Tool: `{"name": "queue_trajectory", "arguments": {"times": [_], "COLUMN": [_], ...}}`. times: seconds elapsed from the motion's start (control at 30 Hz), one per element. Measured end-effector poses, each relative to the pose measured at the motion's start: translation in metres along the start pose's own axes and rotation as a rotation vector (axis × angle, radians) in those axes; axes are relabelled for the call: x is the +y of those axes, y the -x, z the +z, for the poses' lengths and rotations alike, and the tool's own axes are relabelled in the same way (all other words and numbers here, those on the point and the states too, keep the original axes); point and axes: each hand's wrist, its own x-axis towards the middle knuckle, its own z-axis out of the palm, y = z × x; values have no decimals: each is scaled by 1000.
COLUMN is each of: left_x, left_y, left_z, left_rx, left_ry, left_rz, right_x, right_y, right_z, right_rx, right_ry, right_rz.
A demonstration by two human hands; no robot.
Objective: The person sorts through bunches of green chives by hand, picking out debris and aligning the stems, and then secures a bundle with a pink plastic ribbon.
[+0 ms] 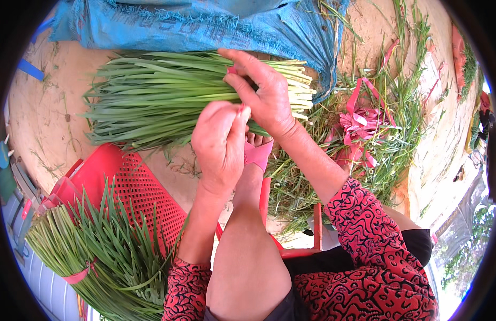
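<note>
A thick bundle of flat green leaves, apparently garlic chives (159,94), lies crosswise on the floor, pale stem ends to the right. My right hand (264,90) rests over its stem side, index finger stretched out. Between that thumb and fingers shows a bit of pink plastic strip (232,70), which they seem to pinch. Just below, my left hand (218,146) is closed, with a small pink end between thumb and forefinger at the bundle's near edge. How the strip runs around the stems is hidden by my hands. My foot in a pink sandal (258,154) sits against the bundle.
A blue woven sack (200,26) lies behind the bundle. Loose leaf trimmings (392,160) and a tangle of pink strips (362,122) cover the floor at right. A red plastic basket (139,180) and a tied chive bundle (51,236) are at lower left.
</note>
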Motion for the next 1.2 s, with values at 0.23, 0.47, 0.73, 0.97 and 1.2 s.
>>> {"name": "queue_trajectory", "arguments": {"times": [0.23,0.47,0.73,0.97,1.2], "left_x": [-25,-38,-44,-50,-41], "left_y": [-43,-64,-71,-76,-68], "left_z": [-2,-11,-13,-20,-22], "left_rx": [-66,-170,-155,-283,-256], "left_ry": [413,408,432,458,431], "left_rz": [-567,-712,-762,-837,-872], "right_x": [2,-9,-29,-22,-25], "right_y": [-10,-22,-18,10,9], "right_z": [5,4,1,0,-12], "right_rx": [64,99,219,141,-84], "right_ry": [-64,-125,463,425,520], "right_rz": [69,305,-76,-104,-357]}}
